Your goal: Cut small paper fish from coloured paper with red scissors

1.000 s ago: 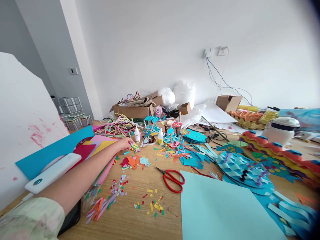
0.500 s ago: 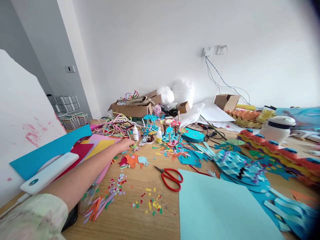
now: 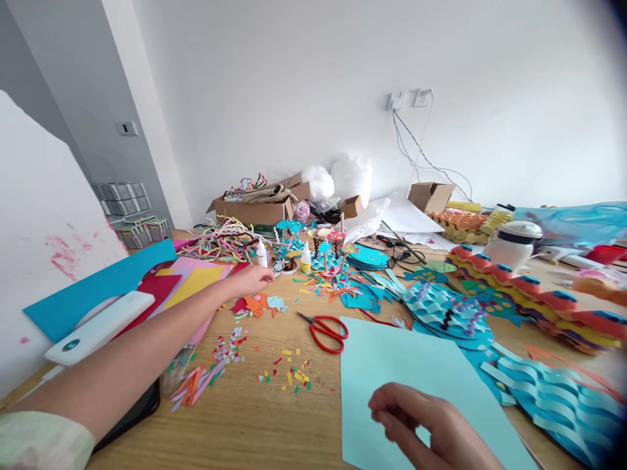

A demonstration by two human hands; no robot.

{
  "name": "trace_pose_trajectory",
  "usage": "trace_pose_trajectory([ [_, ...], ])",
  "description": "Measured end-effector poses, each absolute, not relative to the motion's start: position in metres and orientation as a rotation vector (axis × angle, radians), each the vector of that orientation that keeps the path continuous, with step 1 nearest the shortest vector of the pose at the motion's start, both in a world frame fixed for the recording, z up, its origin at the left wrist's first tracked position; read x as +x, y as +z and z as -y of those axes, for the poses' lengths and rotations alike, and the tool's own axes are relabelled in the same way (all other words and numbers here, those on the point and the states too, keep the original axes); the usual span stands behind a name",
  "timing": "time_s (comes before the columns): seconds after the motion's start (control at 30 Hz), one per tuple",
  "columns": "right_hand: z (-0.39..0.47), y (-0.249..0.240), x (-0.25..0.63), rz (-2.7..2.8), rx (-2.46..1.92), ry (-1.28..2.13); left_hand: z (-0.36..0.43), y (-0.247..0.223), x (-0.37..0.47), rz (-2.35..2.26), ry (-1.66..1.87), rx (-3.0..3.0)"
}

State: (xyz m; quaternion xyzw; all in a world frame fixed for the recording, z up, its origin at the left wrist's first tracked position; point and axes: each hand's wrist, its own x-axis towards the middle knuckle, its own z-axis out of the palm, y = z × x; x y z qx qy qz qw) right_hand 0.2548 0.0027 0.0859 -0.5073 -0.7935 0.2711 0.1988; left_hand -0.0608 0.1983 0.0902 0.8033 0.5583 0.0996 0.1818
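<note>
My left hand (image 3: 251, 281) reaches across the table, its fingers curled downward beside a white glue bottle (image 3: 261, 253). Whatever lies under or between those fingertips is hidden. Just in front of it are cut paper fish, orange (image 3: 257, 304) and light blue (image 3: 277, 303). My right hand (image 3: 426, 421) hovers over a light blue paper sheet (image 3: 392, 352), fingers loosely bent, a gap beside the thumb, nothing held. Red-handled scissors (image 3: 328, 333) lie by the sheet's left edge. A second glue bottle (image 3: 305, 258) with a yellow label stands farther right.
Paper scraps (image 3: 294, 372) and strips (image 3: 193, 388) litter the front. Coloured sheets (image 3: 196, 287) and a white device (image 3: 100, 326) lie left. Blue wavy paper discs (image 3: 441, 313), a painted egg-carton strip (image 3: 533, 294) and a white jug (image 3: 512, 245) are at right. A cardboard box (image 3: 252, 212) stands behind.
My right hand has come into view over the light blue sheet. My left hand has shifted slightly; the striped paper fish by its fingertips no longer shows. The view has turned a little right.
</note>
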Motion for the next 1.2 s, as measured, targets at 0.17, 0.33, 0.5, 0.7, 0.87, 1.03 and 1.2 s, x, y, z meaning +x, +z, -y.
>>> trace_pose_trajectory([
  [0.17,-0.007,0.07,0.286,2.247,-1.815,0.151,-0.162,0.08,-0.037,-1.406,0.34,1.949],
  [0.33,-0.006,0.075,0.317,2.11,-2.144,-0.2,-0.114,0.076,0.004,-1.15,0.426,1.598],
  [0.5,0.003,0.074,0.335,2.053,-2.445,-0.172,-0.066,0.078,0.041,-0.935,0.459,1.16],
  [0.7,0.019,0.07,0.345,2.007,-2.572,-0.129,-0.037,0.079,0.059,-0.878,0.483,0.937],
  [0.87,0.025,0.059,0.347,1.935,-2.543,-0.062,-0.034,0.079,0.065,-0.906,0.437,0.883],
  [1.03,0.023,0.056,0.349,1.858,-2.469,-0.1,-0.031,0.074,0.068,-0.931,0.455,0.946],
  [1.2,0.007,0.058,0.35,1.877,-2.42,-0.098,-0.026,0.073,0.067,-0.958,0.507,1.045],
])
